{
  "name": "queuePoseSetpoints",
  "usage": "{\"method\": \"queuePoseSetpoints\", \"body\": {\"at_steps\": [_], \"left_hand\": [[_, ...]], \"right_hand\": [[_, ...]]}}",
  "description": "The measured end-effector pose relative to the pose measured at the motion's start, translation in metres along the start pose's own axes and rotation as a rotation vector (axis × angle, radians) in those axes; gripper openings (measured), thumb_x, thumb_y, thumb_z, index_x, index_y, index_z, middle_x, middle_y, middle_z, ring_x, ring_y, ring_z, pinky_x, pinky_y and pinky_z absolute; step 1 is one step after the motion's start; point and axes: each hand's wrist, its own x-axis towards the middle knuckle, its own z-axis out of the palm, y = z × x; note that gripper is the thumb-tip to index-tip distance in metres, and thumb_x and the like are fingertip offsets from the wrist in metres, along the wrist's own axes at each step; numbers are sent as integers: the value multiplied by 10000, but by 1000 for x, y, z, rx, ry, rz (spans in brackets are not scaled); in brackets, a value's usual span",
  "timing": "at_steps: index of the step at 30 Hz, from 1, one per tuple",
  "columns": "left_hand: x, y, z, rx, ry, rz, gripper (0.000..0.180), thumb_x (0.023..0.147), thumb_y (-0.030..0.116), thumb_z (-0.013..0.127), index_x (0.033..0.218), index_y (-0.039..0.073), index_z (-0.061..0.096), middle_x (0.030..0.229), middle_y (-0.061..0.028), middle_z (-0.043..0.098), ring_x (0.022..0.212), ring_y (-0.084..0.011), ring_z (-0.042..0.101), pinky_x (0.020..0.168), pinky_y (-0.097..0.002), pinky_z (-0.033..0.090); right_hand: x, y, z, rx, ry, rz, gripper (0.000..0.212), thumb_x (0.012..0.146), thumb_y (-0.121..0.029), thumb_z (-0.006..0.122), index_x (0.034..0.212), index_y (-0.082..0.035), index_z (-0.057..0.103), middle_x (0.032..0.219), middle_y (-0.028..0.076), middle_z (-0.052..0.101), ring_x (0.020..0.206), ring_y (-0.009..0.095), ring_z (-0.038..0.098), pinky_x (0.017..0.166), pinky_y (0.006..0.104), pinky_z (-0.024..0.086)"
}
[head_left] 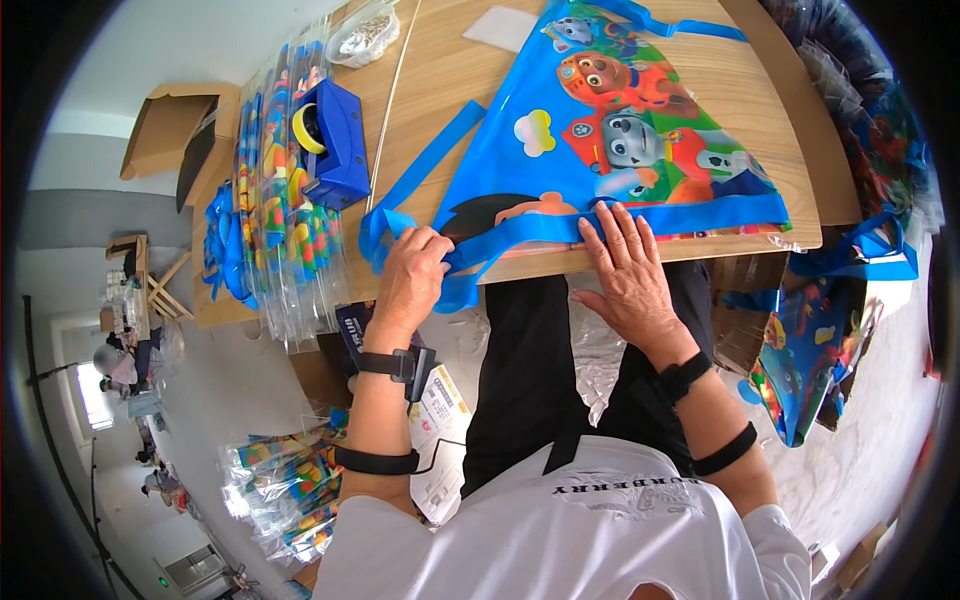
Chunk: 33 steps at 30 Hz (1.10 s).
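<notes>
A glossy blue cartoon-printed piece (560, 130) lies flat on the wooden table; whether it is a bag or an apron I cannot tell. A blue fabric strap (690, 214) runs along its near edge. My left hand (412, 270) is closed on this strap at the piece's left corner, beside loose loops and ends of strap. My right hand (632, 275) lies flat with its fingers spread, pressing on the strap and the near edge. Another length of blue strap (440, 145) stretches across the table from the left corner.
A blue tape dispenser (338, 140) with yellow tape stands on the left, beside plastic-wrapped printed bundles (285, 200). A clear bowl (365, 38) sits at the back. More wrapped bundles (285, 490) lie below left. A similar printed piece (810, 350) hangs on the right near cardboard.
</notes>
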Motion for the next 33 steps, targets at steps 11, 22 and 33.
{"method": "queuePoseSetpoints", "body": {"at_steps": [11, 22, 33], "left_hand": [[13, -6, -4, 15, -154, 94, 86, 722, -14, 614, 754, 18, 541, 806, -129, 559, 828, -333, 561, 723, -436, 460], [-9, 12, 9, 416, -3, 404, 142, 749, 72, 609, 725, 69, 469, 761, -94, 451, 744, -260, 507, 653, -372, 460], [-35, 6, 12, 492, -24, 464, 216, 803, 4, 591, 991, -100, 574, 905, -195, 572, 861, -324, 571, 773, -391, 517]], "right_hand": [[1, 0, -2, -5, 17, -15, 930, 706, -435, 760, 1451, -86, 328, 1515, 156, 291, 1420, 335, 240, 1170, 481, 164], [-5, 3, 0, -3, -9, 3, 908, 721, -423, 756, 1446, -78, 331, 1515, 179, 278, 1422, 350, 230, 1169, 492, 149], [-10, 4, -8, 24, -35, -40, 862, 699, -354, 787, 1433, -185, 368, 1507, 218, 270, 1415, 374, 236, 1163, 502, 162]]}}
